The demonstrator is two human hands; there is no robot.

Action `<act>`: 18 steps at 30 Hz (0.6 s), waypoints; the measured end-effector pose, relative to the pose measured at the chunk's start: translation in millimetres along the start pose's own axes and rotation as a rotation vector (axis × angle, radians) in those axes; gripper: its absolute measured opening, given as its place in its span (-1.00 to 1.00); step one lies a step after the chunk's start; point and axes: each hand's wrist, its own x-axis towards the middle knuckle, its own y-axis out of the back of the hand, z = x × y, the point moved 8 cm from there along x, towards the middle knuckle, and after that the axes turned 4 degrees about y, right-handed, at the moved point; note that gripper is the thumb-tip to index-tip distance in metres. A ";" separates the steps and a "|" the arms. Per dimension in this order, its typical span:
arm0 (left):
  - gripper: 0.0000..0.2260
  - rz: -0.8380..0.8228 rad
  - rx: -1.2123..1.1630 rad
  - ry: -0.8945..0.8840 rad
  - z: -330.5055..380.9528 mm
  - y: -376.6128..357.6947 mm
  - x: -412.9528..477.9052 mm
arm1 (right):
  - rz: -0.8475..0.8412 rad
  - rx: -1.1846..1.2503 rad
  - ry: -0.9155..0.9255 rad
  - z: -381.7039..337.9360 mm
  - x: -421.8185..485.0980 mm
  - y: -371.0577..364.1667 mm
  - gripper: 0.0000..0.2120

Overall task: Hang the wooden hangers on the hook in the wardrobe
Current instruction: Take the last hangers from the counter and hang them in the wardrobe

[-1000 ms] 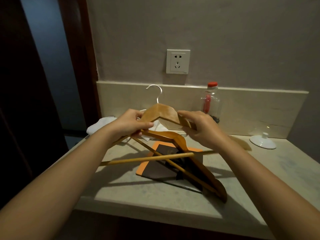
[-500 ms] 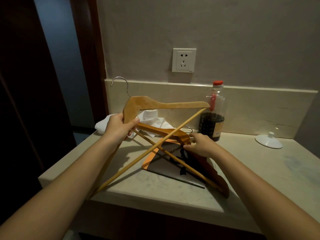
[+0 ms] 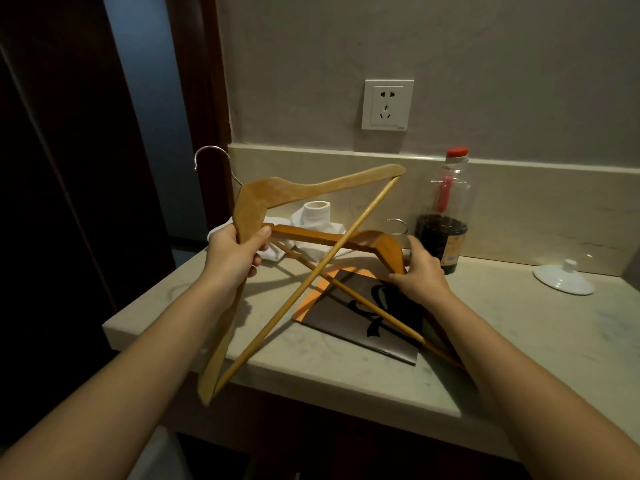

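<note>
My left hand [image 3: 239, 251] grips a light wooden hanger [image 3: 311, 190] at its shoulder, just below the neck. That hanger is held up and tilted, its metal hook [image 3: 211, 159] pointing up left and its lower end hanging past the counter's front edge. A second, darker wooden hanger [image 3: 374, 242] lies partly on the counter under the first. My right hand [image 3: 419, 271] holds it at the bend near its metal hook [image 3: 398, 225]. The two hangers cross each other. No wardrobe hook is in sight.
A stone counter [image 3: 346, 368] carries a brown and orange booklet [image 3: 360, 323], a white cloth [image 3: 311, 223], a dark sauce bottle with a red cap [image 3: 445, 216] and a white lid [image 3: 562, 278]. A wall socket [image 3: 387, 105] sits above. A dark doorway [image 3: 69, 168] lies left.
My left hand has raised the light hanger a little higher and to the right. My right hand has taken hold of the darker hanger near its hook and lifted that end.
</note>
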 end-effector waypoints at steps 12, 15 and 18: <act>-0.90 0.003 -0.002 -0.014 1.3 21.6 -40.2 | -0.411 0.760 -0.311 -15.9 -29.0 4.1 -0.89; -0.89 0.007 -0.036 -0.015 3.0 42.5 -54.6 | -0.458 0.820 -0.250 -40.1 -45.5 5.8 -0.87; -0.88 0.037 -0.052 -0.026 6.3 76.0 -77.5 | -0.533 0.871 -0.205 -66.6 -68.5 -5.1 -0.82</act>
